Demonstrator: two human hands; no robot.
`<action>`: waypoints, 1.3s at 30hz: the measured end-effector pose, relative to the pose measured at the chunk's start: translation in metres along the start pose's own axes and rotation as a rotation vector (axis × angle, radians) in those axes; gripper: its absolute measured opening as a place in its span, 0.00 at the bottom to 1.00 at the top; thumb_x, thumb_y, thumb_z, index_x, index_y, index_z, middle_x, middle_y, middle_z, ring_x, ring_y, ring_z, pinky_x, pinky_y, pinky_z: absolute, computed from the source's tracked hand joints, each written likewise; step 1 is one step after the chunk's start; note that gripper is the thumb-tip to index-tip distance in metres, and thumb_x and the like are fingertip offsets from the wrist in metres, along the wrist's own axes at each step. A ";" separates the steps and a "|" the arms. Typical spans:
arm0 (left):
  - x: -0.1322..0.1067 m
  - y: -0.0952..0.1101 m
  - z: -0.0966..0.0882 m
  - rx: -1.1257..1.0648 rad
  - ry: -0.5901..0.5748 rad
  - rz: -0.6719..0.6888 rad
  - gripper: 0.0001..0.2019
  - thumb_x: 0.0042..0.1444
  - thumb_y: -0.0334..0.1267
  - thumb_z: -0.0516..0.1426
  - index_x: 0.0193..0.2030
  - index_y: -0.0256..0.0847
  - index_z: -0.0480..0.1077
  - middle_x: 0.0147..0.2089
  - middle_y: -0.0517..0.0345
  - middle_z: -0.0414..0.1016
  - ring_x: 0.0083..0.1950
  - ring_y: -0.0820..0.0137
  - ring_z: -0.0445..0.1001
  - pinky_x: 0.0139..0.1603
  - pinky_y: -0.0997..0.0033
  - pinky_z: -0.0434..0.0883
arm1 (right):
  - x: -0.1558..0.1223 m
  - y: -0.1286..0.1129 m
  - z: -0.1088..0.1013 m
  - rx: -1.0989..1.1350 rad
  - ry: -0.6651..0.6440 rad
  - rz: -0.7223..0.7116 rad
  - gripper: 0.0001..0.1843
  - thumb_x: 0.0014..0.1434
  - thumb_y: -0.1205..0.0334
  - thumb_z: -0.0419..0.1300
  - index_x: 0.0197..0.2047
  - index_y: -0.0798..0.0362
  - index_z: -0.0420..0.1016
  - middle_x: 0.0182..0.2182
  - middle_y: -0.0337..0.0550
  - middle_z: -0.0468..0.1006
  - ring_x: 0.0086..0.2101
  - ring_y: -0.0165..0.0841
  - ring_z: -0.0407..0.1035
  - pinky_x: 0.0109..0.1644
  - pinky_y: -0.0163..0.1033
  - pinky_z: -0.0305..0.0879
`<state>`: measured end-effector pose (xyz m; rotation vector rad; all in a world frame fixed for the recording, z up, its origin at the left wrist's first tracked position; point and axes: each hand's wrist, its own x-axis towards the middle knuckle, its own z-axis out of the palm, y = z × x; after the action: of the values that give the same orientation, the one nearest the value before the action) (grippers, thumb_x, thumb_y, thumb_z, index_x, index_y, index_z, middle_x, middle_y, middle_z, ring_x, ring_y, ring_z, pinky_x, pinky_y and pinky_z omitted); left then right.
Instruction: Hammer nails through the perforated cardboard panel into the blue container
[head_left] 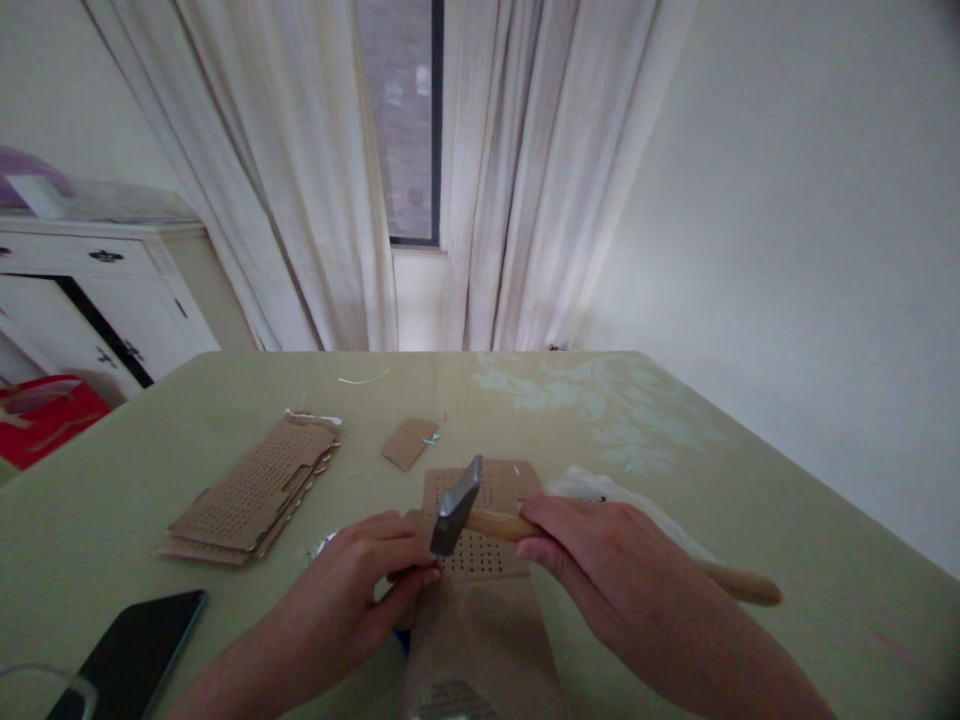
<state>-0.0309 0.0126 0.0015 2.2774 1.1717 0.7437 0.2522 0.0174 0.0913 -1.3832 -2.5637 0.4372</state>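
Note:
My right hand (615, 555) is wrapped around the wooden handle of a hammer (459, 507), and the handle's end sticks out past my wrist. The metal head hangs just above the fingertips of my left hand (375, 575). Those fingers are pinched at the left edge of a piece of cardboard (480, 640); whatever is between them is too small to make out. Rows of small holes run across the cardboard's far part, under the hammer. A bit of something blue peeks out below my left hand.
A stack of perforated cardboard pieces (251, 490) lies left, with a dark phone (131, 655) nearer me. Ahead is a small cardboard scrap (409, 443). A clear plastic bag (622, 490) lies behind my right hand. The table (360, 400) ends before the curtains (300, 200).

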 end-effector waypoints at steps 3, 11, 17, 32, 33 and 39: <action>-0.001 -0.002 -0.001 -0.020 -0.046 -0.058 0.12 0.75 0.37 0.58 0.39 0.45 0.80 0.40 0.57 0.81 0.41 0.67 0.78 0.43 0.72 0.71 | 0.000 0.006 -0.001 0.099 0.046 0.040 0.12 0.82 0.58 0.53 0.46 0.47 0.75 0.39 0.42 0.84 0.40 0.42 0.78 0.44 0.44 0.63; 0.003 -0.005 -0.014 -0.126 -0.099 -0.131 0.13 0.77 0.39 0.53 0.41 0.44 0.76 0.44 0.58 0.76 0.45 0.68 0.76 0.47 0.70 0.69 | 0.016 0.038 0.037 0.181 0.042 0.246 0.15 0.74 0.50 0.61 0.36 0.46 0.65 0.36 0.42 0.79 0.40 0.44 0.74 0.44 0.44 0.61; 0.004 -0.003 -0.017 -0.134 -0.112 -0.182 0.13 0.77 0.41 0.54 0.40 0.44 0.76 0.43 0.59 0.76 0.44 0.67 0.76 0.46 0.68 0.68 | 0.015 0.058 0.068 0.344 0.089 0.322 0.17 0.68 0.46 0.61 0.33 0.46 0.65 0.32 0.41 0.75 0.37 0.44 0.70 0.41 0.44 0.58; 0.001 -0.003 -0.029 -0.138 -0.069 -0.202 0.14 0.75 0.45 0.56 0.39 0.44 0.76 0.39 0.60 0.77 0.41 0.67 0.74 0.44 0.68 0.68 | 0.015 0.061 0.097 0.695 0.127 0.294 0.17 0.61 0.45 0.66 0.35 0.47 0.69 0.33 0.38 0.73 0.37 0.40 0.69 0.40 0.41 0.61; 0.001 -0.004 -0.031 -0.132 -0.072 -0.209 0.14 0.75 0.46 0.56 0.39 0.44 0.75 0.39 0.60 0.77 0.40 0.67 0.74 0.44 0.67 0.68 | 0.014 0.061 0.096 0.685 0.131 0.291 0.16 0.61 0.45 0.67 0.35 0.47 0.69 0.33 0.38 0.73 0.37 0.40 0.68 0.40 0.41 0.61; -0.002 -0.009 -0.034 -0.080 -0.107 -0.259 0.14 0.75 0.46 0.54 0.39 0.44 0.74 0.40 0.59 0.79 0.42 0.65 0.75 0.45 0.65 0.69 | 0.012 0.057 0.090 0.614 0.132 0.260 0.14 0.62 0.48 0.66 0.34 0.47 0.72 0.32 0.38 0.73 0.35 0.40 0.67 0.40 0.42 0.60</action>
<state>-0.0593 0.0214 0.0210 2.0237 1.3284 0.5526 0.2624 0.0420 -0.0120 -1.4311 -1.9031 1.0301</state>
